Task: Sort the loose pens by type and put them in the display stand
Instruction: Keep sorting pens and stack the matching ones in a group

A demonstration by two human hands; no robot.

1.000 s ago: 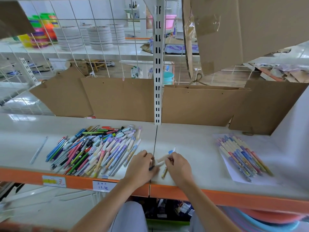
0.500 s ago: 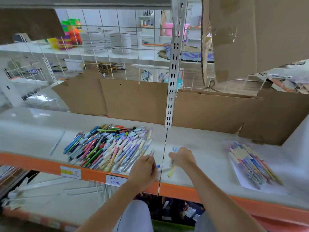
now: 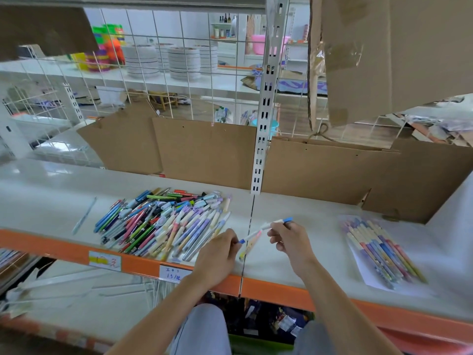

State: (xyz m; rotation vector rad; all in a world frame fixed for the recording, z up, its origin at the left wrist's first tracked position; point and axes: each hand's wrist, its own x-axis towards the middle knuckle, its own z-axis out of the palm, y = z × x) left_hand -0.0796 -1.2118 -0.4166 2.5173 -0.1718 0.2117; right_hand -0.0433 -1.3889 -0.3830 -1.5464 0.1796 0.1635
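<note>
Much of the right edge is blurred, so the single pens in the sorted group [image 3: 381, 248] there cannot be told apart; they are seen lying side by side on a white sheet [image 3: 399, 285]. The writing on the two labels [image 3: 105, 260] on the shelf's orange front rail [image 3: 61, 248] is too small to be read. The fingertips of both hands are partly hidden by the knuckles.

A pale shelf [image 3: 307, 213] serves as the work surface, split by a seam near the middle. Flattened cardboard [image 3: 204, 152] is propped along its back, against a wire grid, with a slotted metal upright [image 3: 263, 124] rising at the centre. Beyond the grid, stacks of white plates [image 3: 183, 62] and bright plastic ware are seen on another shelf.

A loose pile of mixed pens [image 3: 163, 224] is spread on the left half of the shelf, and one pale pen [image 3: 84, 216] lies apart, further left.

The left hand [image 3: 217, 254] is curled, and the blue end of a pen is pinched by it. The right hand [image 3: 289, 242] is curled round a blue-capped pen [image 3: 277, 222], raised above the shelf. A few pens [image 3: 249, 243] are held between the two hands over the seam; how many cannot be told.
</note>
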